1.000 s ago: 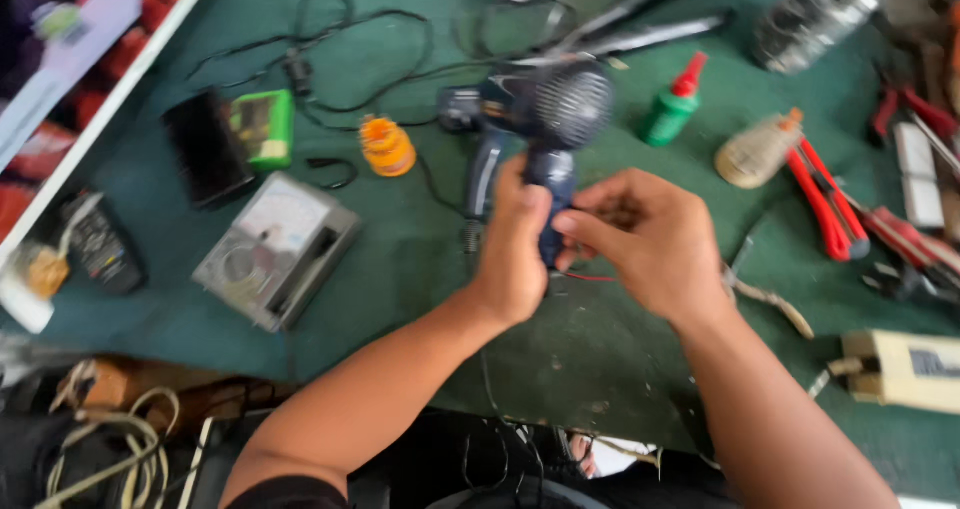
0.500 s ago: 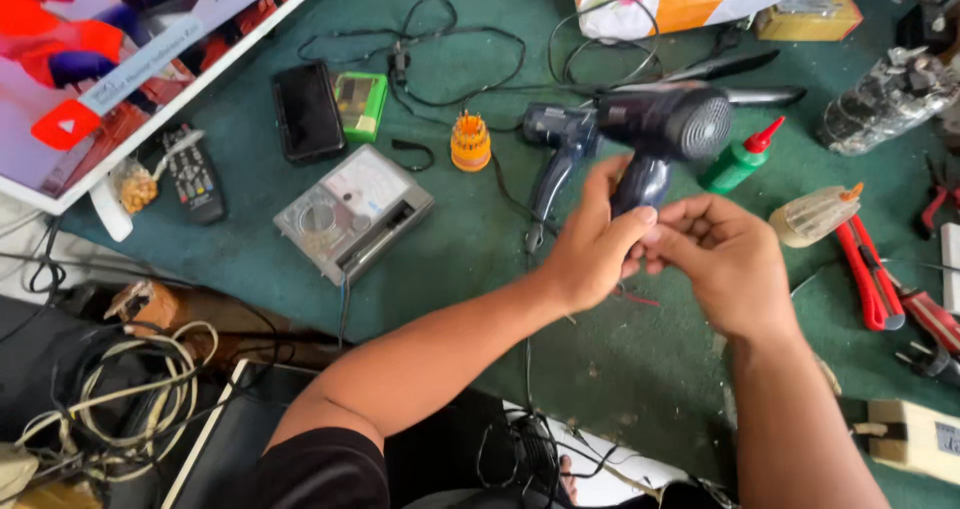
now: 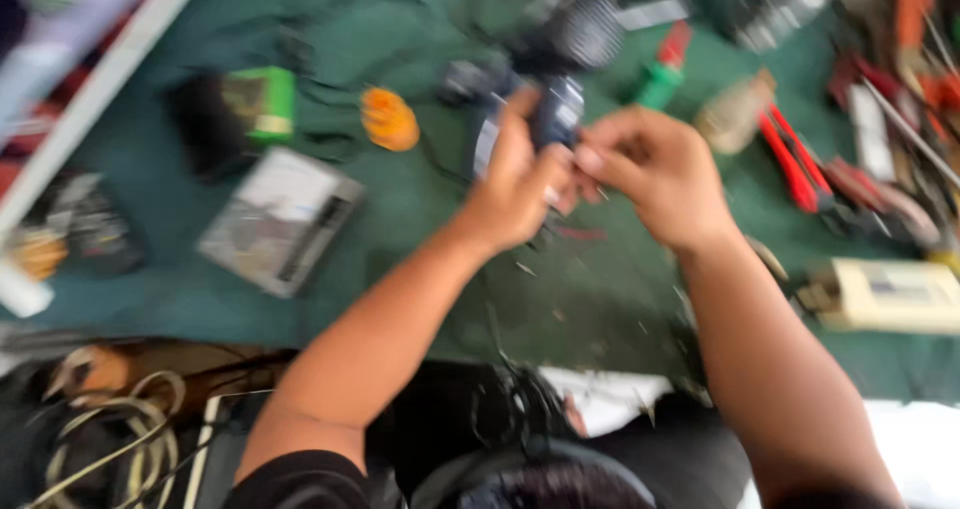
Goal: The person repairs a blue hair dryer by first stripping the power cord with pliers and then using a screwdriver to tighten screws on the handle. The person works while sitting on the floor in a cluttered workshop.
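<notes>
Green-covered bench (image 3: 420, 269). Dark hair dryer (image 3: 560, 64) has shifted toward upper centre of frame since the prior view. Left hand (image 3: 515, 184) stays closed around its handle; right hand (image 3: 655, 169) pinches at the handle base, fingertips together. Work continues uninterrupted; image blurred.
</notes>
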